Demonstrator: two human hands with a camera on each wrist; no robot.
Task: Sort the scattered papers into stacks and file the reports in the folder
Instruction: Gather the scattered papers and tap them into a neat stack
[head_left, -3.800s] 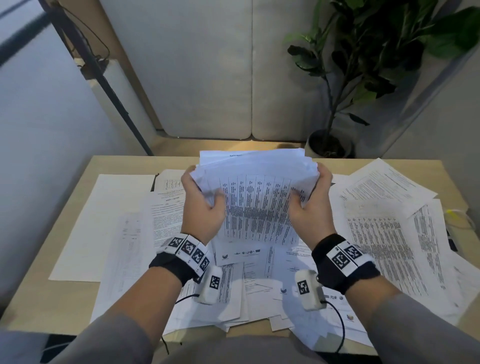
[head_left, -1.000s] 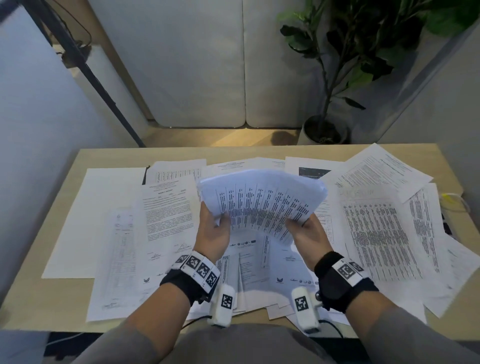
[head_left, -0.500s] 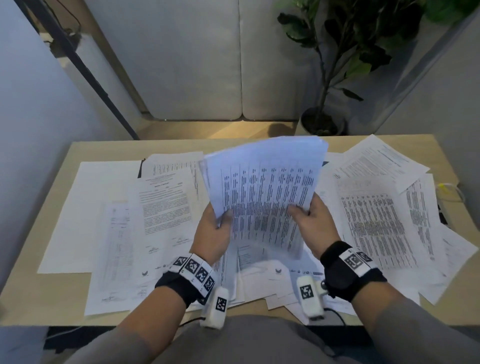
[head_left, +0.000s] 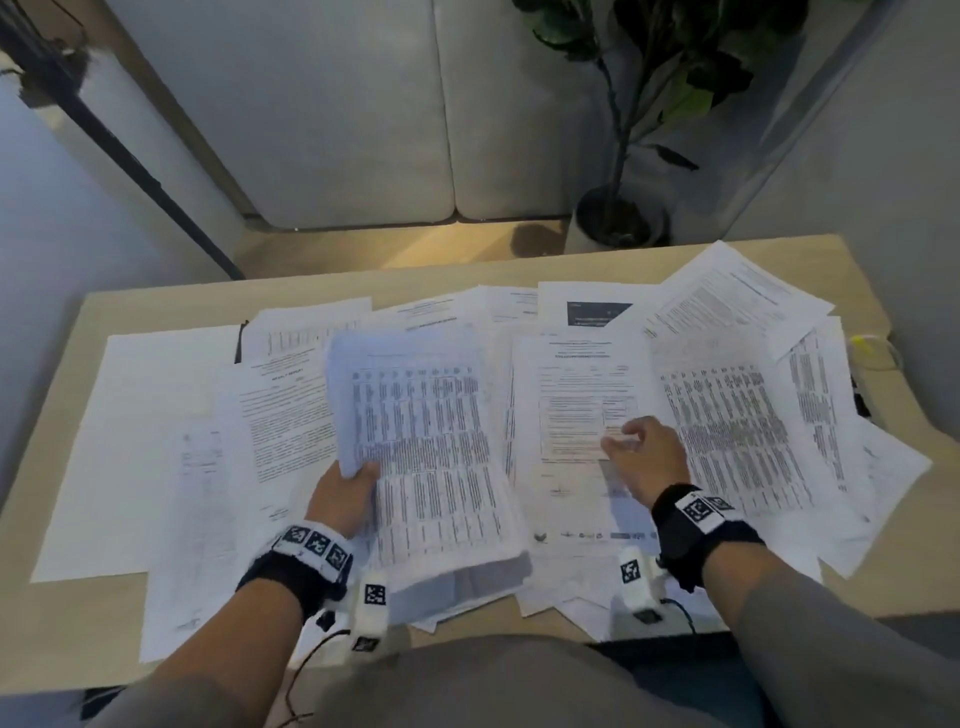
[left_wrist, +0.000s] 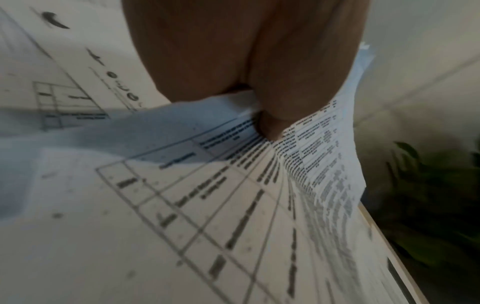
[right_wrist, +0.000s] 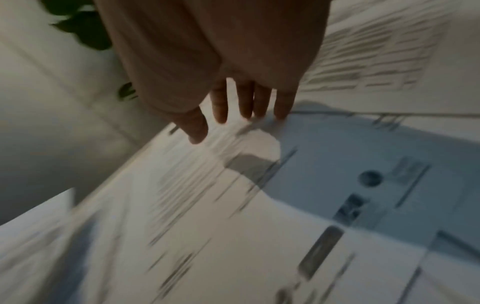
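My left hand grips the left edge of a stack of table-printed sheets, thumb on top, and holds it just above the desk; in the left wrist view the thumb presses on the stack. My right hand hovers over a form sheet lying to the right of the stack, its fingers loosely bent and holding nothing. The right wrist view is blurred and shows its fingers spread just above that sheet. A dark edge, perhaps the folder, peeks out under papers at the back left.
Loose printed sheets cover most of the wooden desk, with a table sheet and text pages on the right. A blank sheet lies at the left. A potted plant stands behind the desk.
My right hand has let go of the stack and moved right over the form sheet. The left hand alone now holds the stack, lowered toward the desk.
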